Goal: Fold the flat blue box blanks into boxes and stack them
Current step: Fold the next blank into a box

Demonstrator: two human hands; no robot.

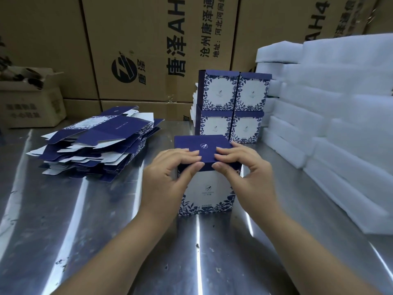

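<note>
Fingers [191,153] of the left hand [170,173] and right hand [244,169] pinch the front edge of the dark-blue lid [202,144] on the upright floral box [208,194] standing on the steel table [85,231]; even pressure at both corners should seat the tuck flap squarely, without creasing.

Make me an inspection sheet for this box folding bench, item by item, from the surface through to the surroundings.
Surface: shiny metal table, with a few dark specks near the front.
Job's things: front box upright on the table, dark lid folded over its top; pile of flat blanks at the left; four finished boxes stacked two by two behind it.
Clutter: white foam sheets piled along the right.
Grippers: left hand and right hand both pinch the front edge of the front box's lid.
Cables: nothing seen.
Surroundings: brown printed cartons stacked behind; an open carton at far left.
</note>
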